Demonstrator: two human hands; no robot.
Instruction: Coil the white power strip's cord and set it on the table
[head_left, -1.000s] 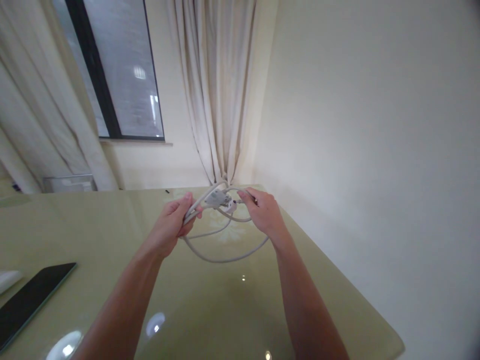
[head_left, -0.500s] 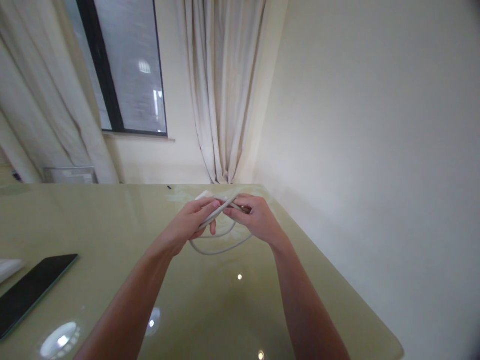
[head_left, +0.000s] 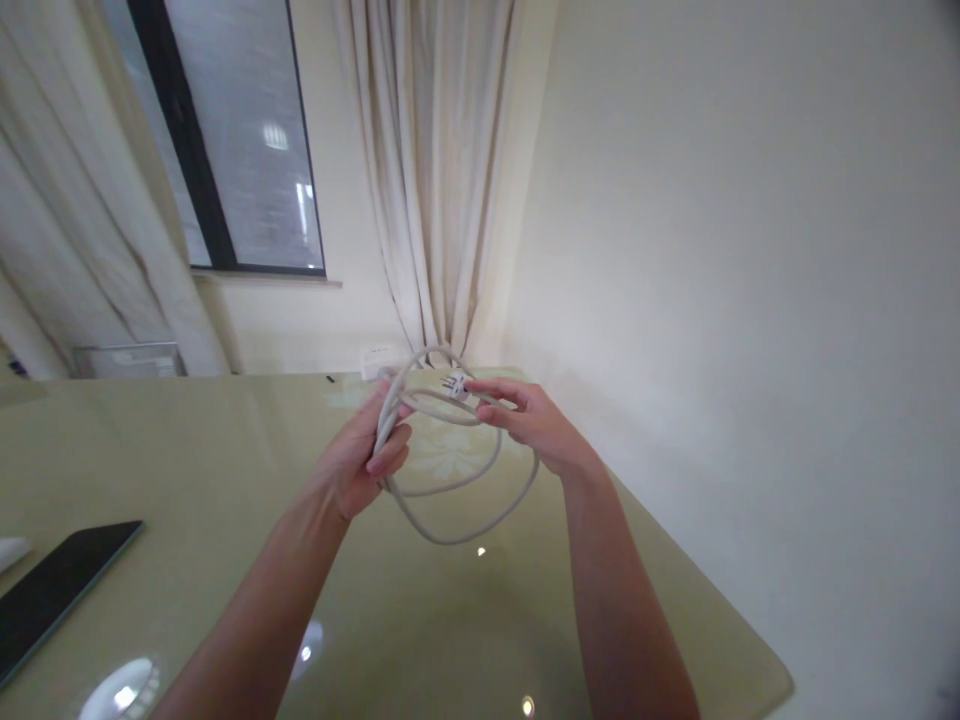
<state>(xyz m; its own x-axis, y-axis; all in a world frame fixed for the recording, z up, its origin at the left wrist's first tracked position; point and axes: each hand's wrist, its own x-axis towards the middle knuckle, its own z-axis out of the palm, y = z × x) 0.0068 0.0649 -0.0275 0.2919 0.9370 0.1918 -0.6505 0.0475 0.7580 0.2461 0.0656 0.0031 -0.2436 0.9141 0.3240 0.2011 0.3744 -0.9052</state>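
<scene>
Over the table [head_left: 420,600], toward its far edge, you are holding the cable [head_left: 387,415] in loose loops. Your left hand [head_left: 367,440] is gripping several strands together, while your right hand [head_left: 536,420] is pinching the cord close behind the plug [head_left: 456,387], whose prongs are pointing toward the table's left side. A white block [head_left: 381,362] is showing at the table's far edge, beyond your left hand; you are not getting a clear view of how it is joined to the cable.

The loops are lying unevenly and crossing, so the plug could be snagging if it is passing through the wrong one. If your left fingers are loosening, strands could be springing apart over the table. The lowest loop is hanging slack toward the table's near side, so it could be catching your right wrist.
</scene>
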